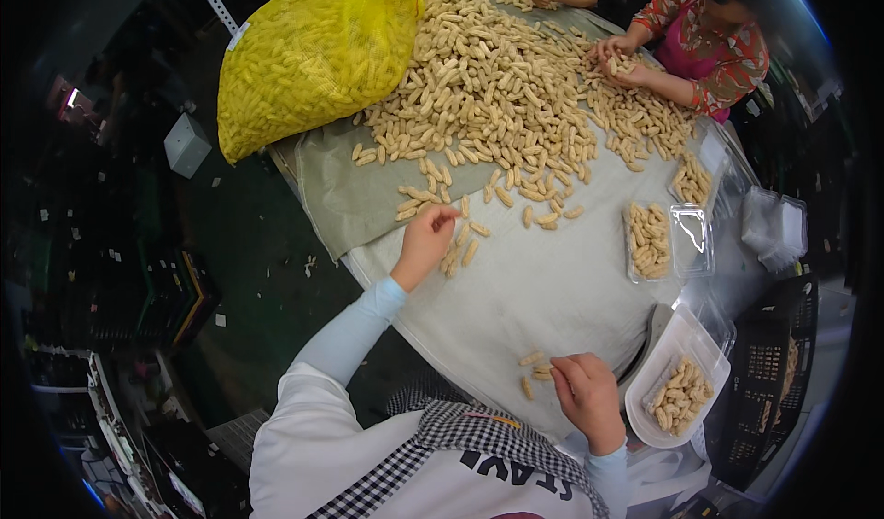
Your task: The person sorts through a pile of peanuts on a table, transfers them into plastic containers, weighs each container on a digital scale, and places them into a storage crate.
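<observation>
My left hand (427, 239), with curled fingers, hovers at a small cluster of unshelled peanuts (469, 252) on the pale table covering (539, 284). Whether a peanut is between those fingertips cannot be told. Close to my body, my right hand (587, 396) has its thumb and fingertips by a few loose peanuts (527, 388). Its fingers partly hide one of them, and I cannot tell if they grip it. Right of this hand, a clear plastic box of peanuts (682, 396) sits in a white plastic tray (642, 419).
A large peanut heap (497, 84) covers the far table beside a full yellow mesh sack (311, 56). An open clamshell box (649, 243) holds peanuts at right, near stacked clear boxes (773, 225). Black crates (760, 381) stand beyond the edge. Two people handle peanuts across the table.
</observation>
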The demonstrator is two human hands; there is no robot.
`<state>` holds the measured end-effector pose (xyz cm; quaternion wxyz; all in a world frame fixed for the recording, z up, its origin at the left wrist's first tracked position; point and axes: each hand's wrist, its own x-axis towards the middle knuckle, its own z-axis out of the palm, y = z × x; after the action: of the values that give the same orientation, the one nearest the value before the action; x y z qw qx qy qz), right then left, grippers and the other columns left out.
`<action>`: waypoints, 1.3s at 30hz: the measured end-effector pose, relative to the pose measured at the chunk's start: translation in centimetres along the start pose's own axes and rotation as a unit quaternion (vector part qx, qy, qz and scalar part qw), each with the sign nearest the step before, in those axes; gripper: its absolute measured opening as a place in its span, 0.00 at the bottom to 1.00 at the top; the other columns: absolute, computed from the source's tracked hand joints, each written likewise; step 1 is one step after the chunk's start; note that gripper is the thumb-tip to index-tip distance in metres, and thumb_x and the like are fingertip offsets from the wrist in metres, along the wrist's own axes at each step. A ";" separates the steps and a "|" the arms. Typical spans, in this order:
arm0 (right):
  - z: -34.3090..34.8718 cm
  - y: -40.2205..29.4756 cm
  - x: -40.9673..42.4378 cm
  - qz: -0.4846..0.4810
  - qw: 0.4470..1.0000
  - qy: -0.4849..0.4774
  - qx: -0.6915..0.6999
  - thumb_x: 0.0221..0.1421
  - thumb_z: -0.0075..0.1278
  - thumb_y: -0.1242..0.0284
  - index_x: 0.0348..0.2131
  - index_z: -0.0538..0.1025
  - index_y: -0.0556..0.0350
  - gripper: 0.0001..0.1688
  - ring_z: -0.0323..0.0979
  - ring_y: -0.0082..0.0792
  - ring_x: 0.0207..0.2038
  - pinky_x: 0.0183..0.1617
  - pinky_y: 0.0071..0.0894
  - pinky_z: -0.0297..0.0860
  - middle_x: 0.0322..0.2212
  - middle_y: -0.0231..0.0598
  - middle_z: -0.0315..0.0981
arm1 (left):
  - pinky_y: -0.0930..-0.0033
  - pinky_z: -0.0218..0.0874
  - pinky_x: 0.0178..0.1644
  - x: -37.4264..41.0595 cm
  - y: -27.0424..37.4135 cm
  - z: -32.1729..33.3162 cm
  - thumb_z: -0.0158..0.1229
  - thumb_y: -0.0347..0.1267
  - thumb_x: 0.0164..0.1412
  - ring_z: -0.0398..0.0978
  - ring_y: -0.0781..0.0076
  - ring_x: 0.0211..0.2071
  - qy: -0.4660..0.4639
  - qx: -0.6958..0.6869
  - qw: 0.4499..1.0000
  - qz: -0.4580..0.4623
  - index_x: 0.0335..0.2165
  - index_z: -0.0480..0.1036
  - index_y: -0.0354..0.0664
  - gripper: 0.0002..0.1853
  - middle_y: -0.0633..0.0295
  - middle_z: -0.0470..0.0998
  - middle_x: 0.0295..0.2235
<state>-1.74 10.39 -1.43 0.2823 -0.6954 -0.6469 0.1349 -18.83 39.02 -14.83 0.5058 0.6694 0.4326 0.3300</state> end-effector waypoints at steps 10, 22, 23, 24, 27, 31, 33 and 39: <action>5.7 2.3 9.5 0.000 0.997 -0.074 0.005 0.46 0.57 0.79 0.31 0.75 0.57 0.08 0.71 0.39 0.28 0.32 0.36 0.68 0.24 0.38 0.71 | 0.60 0.57 0.47 15.5 -3.2 1.8 0.58 0.23 0.48 0.65 0.55 0.41 -0.039 0.339 0.911 0.231 0.34 0.74 0.39 0.11 0.56 0.69 0.34; 11.2 6.2 18.4 0.233 0.886 -0.130 0.379 0.57 0.50 0.77 0.39 0.75 0.59 0.09 0.70 0.26 0.28 0.33 0.23 0.67 0.28 0.33 0.74 | 0.69 0.63 0.39 11.7 -3.5 -0.3 0.54 0.22 0.58 0.70 0.70 0.34 -0.026 -0.045 0.998 0.044 0.39 0.67 0.37 0.09 0.59 0.72 0.33; 12.0 6.6 19.1 0.302 0.823 -0.129 0.464 0.59 0.49 0.76 0.42 0.74 0.60 0.11 0.70 0.23 0.28 0.33 0.22 0.67 0.29 0.31 0.74 | 0.71 0.64 0.38 10.8 -3.5 -0.3 0.52 0.22 0.60 0.71 0.72 0.34 -0.017 -0.164 0.985 -0.044 0.39 0.66 0.37 0.08 0.59 0.73 0.34; 12.6 6.9 20.0 0.300 0.814 -0.111 0.484 0.60 0.48 0.75 0.44 0.73 0.60 0.13 0.69 0.21 0.29 0.34 0.21 0.66 0.30 0.31 0.74 | 0.72 0.65 0.40 10.0 -2.8 -0.7 0.52 0.22 0.61 0.72 0.74 0.35 -0.032 -0.211 0.974 -0.078 0.40 0.66 0.36 0.08 0.59 0.74 0.35; 13.4 7.2 22.2 0.292 0.788 -0.064 0.538 0.62 0.46 0.74 0.51 0.68 0.59 0.18 0.68 0.18 0.31 0.35 0.20 0.66 0.32 0.31 0.73 | 0.74 0.65 0.45 8.4 -1.1 -1.3 0.51 0.21 0.61 0.72 0.75 0.39 -0.072 -0.310 0.939 -0.130 0.42 0.65 0.36 0.09 0.59 0.75 0.37; 13.6 6.9 23.4 0.271 0.765 -0.048 0.582 0.63 0.45 0.73 0.53 0.65 0.58 0.20 0.67 0.19 0.32 0.36 0.19 0.66 0.35 0.33 0.73 | 0.73 0.64 0.49 7.0 -0.3 -1.6 0.52 0.20 0.60 0.72 0.74 0.42 -0.107 -0.309 0.942 -0.078 0.42 0.65 0.35 0.10 0.58 0.73 0.40; 13.5 6.6 23.4 0.257 0.764 -0.044 0.590 0.63 0.45 0.72 0.53 0.66 0.59 0.20 0.67 0.19 0.32 0.36 0.19 0.66 0.35 0.33 0.73 | 0.73 0.64 0.49 6.5 -0.2 -1.4 0.52 0.19 0.60 0.72 0.74 0.42 -0.125 -0.303 0.943 -0.048 0.42 0.65 0.35 0.11 0.58 0.72 0.42; 13.1 6.4 22.1 0.240 0.783 -0.021 0.573 0.62 0.48 0.73 0.47 0.69 0.59 0.15 0.68 0.18 0.32 0.36 0.18 0.66 0.35 0.30 0.72 | 0.72 0.64 0.51 5.2 -0.4 -0.1 0.53 0.17 0.58 0.71 0.73 0.45 -0.153 -0.252 0.955 0.041 0.43 0.64 0.35 0.13 0.57 0.71 0.44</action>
<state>-0.90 34.78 -11.64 0.5743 -0.5350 -0.2685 0.5584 -16.91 43.84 -15.20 0.7044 0.5798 0.2251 0.3420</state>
